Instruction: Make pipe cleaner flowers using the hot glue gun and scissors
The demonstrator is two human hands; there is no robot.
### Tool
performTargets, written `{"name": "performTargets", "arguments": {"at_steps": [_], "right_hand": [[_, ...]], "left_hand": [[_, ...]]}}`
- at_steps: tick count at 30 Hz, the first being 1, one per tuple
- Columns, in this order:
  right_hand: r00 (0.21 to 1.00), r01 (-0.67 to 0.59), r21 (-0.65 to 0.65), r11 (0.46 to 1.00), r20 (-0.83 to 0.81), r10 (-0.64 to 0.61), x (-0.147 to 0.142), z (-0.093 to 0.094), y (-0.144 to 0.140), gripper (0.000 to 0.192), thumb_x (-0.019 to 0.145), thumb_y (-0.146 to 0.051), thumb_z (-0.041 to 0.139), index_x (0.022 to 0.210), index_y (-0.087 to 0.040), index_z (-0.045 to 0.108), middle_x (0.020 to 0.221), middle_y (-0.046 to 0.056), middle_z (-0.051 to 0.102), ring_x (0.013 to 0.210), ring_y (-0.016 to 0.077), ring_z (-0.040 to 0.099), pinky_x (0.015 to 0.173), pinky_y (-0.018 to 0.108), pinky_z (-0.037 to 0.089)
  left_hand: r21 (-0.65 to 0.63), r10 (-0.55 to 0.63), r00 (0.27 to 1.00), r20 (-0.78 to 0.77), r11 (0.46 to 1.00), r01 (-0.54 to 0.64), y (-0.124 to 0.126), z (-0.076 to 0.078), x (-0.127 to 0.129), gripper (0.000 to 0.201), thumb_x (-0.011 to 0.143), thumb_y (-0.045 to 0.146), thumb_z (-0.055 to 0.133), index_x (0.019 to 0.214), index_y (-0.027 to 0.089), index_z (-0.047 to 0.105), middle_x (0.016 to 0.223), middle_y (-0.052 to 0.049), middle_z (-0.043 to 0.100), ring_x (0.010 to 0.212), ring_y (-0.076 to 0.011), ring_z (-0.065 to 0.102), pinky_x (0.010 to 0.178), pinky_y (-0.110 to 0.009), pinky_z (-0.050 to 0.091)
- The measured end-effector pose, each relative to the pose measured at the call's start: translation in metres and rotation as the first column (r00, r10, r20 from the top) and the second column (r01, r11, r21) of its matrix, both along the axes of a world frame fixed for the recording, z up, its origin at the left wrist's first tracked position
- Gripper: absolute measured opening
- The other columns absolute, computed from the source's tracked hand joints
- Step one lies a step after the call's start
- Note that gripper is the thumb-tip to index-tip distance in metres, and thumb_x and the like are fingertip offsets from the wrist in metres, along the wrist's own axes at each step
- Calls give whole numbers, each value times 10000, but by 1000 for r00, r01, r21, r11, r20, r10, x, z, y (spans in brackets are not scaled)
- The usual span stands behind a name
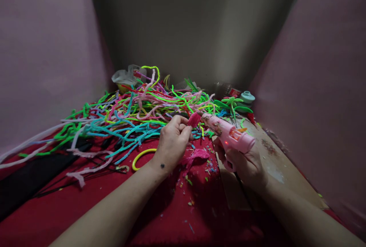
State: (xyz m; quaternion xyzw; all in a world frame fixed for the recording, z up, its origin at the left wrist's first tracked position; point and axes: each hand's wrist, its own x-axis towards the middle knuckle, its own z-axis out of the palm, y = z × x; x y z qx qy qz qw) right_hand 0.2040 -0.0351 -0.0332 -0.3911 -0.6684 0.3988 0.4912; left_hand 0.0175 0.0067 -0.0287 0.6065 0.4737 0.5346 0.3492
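Note:
My left hand (175,136) pinches a small dark-pink fuzzy piece (195,119) between thumb and fingers. Wrapped around the handle of a pink hot glue gun (228,134), my right hand (243,163) holds it with a red light glowing on its side. The gun's stained nozzle points left and is at the pink piece; whether they touch I cannot tell. Below the hands, a crumpled bright-pink scrap (197,156) lies on the red cloth (171,224). A yellow ring (137,161) is partly covered by my left wrist.
A large tangle of coloured pipe cleaners (143,109) spreads across the back and left. On the right lies a stained brown board (271,155), with a green pipe-cleaner plant (233,104) and a pale teal container (247,97) behind. A plastic bag (124,76) sits at the back left.

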Motion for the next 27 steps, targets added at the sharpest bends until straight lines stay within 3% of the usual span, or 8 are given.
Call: {"name": "performTargets", "arguments": {"at_steps": [9,16,27], "right_hand": [[999,-13,5,1000,48,13,3,-5,2,405,844,-397,543,1206,-219,504,664,-7,508,455,87,367,374,224,295],[995,4,30,1000,102,-7,2,-2,0,229,845,-421,535,797,-203,585,594,-12,475,464,92,374,380,223,307],[991,7,31,1000,136,-11,2,1,-2,297,847,-458,510,968,-202,598,653,13,488,482,105,367,394,240,309]], "left_hand": [[8,-6,999,35,1000,6,0,-1,0,62,754,248,541,799,209,556,540,41,585,490,-126,531,531,-240,400],[6,-5,1000,21,1000,5,0,1,1,52,763,245,530,799,212,548,540,43,582,495,-128,540,533,-242,409],[18,-13,999,34,1000,12,0,-1,0,56,757,239,538,804,212,549,537,44,583,479,-123,530,518,-238,394]]}}
